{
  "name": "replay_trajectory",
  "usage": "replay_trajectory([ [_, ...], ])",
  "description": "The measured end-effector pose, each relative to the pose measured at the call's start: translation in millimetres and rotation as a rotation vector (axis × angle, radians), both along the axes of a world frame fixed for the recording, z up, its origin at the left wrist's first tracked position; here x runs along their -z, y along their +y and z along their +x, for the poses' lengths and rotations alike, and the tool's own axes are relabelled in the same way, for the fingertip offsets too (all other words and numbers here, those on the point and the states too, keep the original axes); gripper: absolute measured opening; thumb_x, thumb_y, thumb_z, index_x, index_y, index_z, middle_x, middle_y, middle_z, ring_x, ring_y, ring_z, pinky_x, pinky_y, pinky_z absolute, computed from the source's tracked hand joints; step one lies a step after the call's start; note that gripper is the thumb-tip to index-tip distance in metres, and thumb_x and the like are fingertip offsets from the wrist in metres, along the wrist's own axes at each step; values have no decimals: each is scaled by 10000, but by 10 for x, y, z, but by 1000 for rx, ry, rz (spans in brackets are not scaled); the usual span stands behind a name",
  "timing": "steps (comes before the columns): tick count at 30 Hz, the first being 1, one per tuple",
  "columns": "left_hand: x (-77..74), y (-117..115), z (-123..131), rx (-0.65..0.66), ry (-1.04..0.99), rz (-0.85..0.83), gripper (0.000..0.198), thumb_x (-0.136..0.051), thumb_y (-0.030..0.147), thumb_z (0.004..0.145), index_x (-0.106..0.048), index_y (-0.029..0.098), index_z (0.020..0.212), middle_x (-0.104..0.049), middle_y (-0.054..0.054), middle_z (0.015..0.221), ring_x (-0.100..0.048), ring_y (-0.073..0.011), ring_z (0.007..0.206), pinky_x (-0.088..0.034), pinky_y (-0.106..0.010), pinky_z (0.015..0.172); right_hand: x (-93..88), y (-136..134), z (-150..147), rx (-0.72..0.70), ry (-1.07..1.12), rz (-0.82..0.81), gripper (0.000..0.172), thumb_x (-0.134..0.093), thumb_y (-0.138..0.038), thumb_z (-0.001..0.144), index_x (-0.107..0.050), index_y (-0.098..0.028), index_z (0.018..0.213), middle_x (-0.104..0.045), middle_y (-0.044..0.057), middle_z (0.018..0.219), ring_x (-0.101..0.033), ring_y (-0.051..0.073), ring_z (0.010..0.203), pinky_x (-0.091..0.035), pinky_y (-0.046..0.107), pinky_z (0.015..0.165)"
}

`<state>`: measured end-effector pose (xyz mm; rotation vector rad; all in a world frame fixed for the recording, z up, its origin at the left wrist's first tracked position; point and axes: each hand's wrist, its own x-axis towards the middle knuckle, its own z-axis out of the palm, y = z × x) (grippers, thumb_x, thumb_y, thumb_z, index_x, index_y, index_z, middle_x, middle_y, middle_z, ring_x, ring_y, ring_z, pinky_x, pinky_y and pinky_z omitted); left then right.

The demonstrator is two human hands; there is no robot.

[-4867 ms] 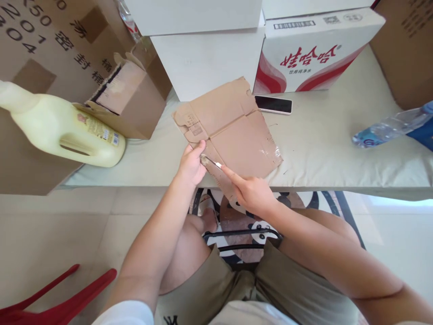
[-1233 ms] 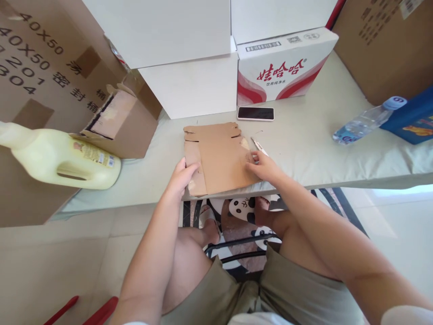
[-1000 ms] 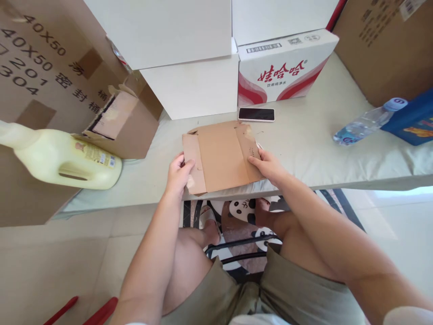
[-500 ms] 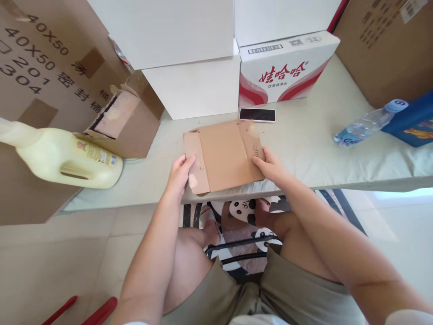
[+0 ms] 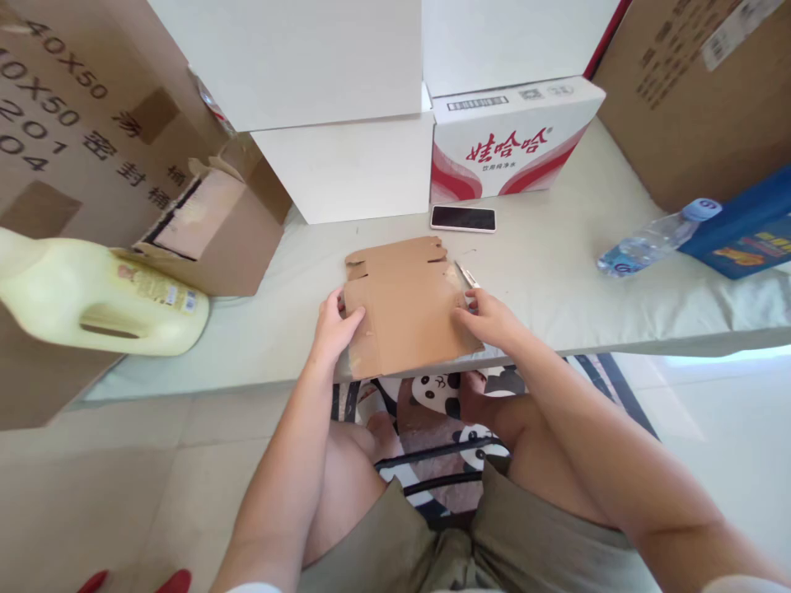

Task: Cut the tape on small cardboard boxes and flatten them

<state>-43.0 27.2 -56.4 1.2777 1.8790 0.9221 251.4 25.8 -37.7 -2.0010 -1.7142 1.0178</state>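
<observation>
Flattened cardboard (image 5: 408,309) lay at the near edge of the cloth-covered desk (image 5: 544,288), in the middle, plain side up. Notched flaps at its far-left and far-right corners, fold line along its left side.

Left hand (image 5: 335,329) was on the left edge: thumb flat on top, other fingers curled round the edge, nearly closed, pinching the cardboard. Right hand (image 5: 494,319) was on the right edge: fingers partly curled, small gap behind the thumb, thumb resting on the cardboard. Couldn't tell whether those fingers gripped it from below.

Utility knife (image 5: 469,277) lay just off the right edge, tip pointing far-left, handle end right by the right hand's fingers; couldn't tell if they touched.

Smartphone (image 5: 463,218) lay beyond the cardboard, dark screen up, in front of the red-and-white water carton (image 5: 512,156). Plain white carton (image 5: 346,169) stood left of that. Far left: small brown box (image 5: 228,235) with torn flaps, pale yellow jug (image 5: 124,301) on its near-left side. Right: clear water bottle (image 5: 648,243), tilted in view, beside a blue package (image 5: 747,226). Panda-print mat (image 5: 432,395) showed below.
</observation>
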Motion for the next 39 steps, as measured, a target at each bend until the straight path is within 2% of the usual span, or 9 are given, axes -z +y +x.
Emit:
replay_trajectory([
  [5, -7, 152, 193, 123, 386, -42, 677, -670, 329, 827, -523, 204, 1476, -501, -193, 1435, -446, -396, 1410, -320, -541, 1220, -27, -8, 30, 38, 154, -192, 714, -617, -482, 827, -426, -209, 1458, -724, 126, 1189, -698, 307, 1056, -557, 427, 852],
  [10, -37, 299, 273, 122, 344, -60, 655, -690, 350, 823, -560, 195, 1446, -514, -203, 1375, -452, -415, 1391, -330, -544, 1212, 36, 40, 49, 52, 416, -201, 401, -634, -320, 796, -601, -237, 1187, -757, 57, 1076, -709, 254, 994, -577, 400, 859],
  [14, 64, 362, 207, 36, 108, 41, 802, -776, 317, 759, -455, 219, 1487, -502, -182, 1459, -422, -377, 1444, -290, -539, 1242, 47, 41, 37, 27, 455, 14, 322, -610, -327, 802, -615, -231, 1110, -749, 48, 1044, -699, 250, 980, -562, 427, 913],
  [17, 84, 364, 149, -147, -285, 119, 989, -845, 332, 705, -308, 286, 1535, -489, -148, 1522, -516, -318, 1386, -388, -505, 1196, -2, -10, 33, -17, 620, 144, 394, -630, -424, 833, -601, -244, 1183, -741, 59, 1143, -701, 237, 1010, -564, 395, 908],
  [21, 2, 333, 56, -79, -886, 40, 670, -883, 371, 658, -601, 207, 1243, -703, -140, 1257, -694, -323, 1142, -574, -477, 990, -95, -105, 45, 34, 738, 219, 517, -724, -538, 785, -588, -279, 1211, -748, 52, 1107, -710, 230, 973, -573, 356, 845],
  [24, -32, 324, 14, -9, -1124, 79, 510, -887, 301, 652, -668, 193, 1100, -763, -107, 1117, -734, -308, 1052, -595, -469, 949, -160, -126, 69, 102, 864, 200, 562, -732, -613, 751, -562, -330, 1206, -748, 32, 1044, -718, 231, 887, -578, 353, 733],
  [29, 7, 346, 120, -180, -1291, 298, 392, -796, 247, 777, -657, 242, 1143, -748, -55, 1210, -702, -244, 1154, -575, -396, 1001, -115, -120, 4, 24, 1099, 69, 571, -828, -706, 575, -648, -296, 929, -734, 16, 926, -720, 228, 878, -600, 379, 757],
  [33, 6, 329, 322, -163, -1303, 191, 392, -796, 224, 767, -650, 236, 1131, -763, -56, 1145, -723, -240, 1065, -593, -394, 935, -43, -212, -207, 207, 911, 31, 492, -911, -542, 567, -643, -212, 813, -665, -7, 679, -567, 113, 509, -496, 250, 459],
  [39, -82, 348, 410, -128, -1295, -100, 149, -600, 324, 879, -643, 182, 876, -718, -36, 769, -673, -139, 596, -527, -245, 553, -578, -294, 55, 480, 914, 115, 549, -945, -503, 473, -605, -185, 763, -499, -93, 499, -297, 5, 304, -235, 156, 251],
])
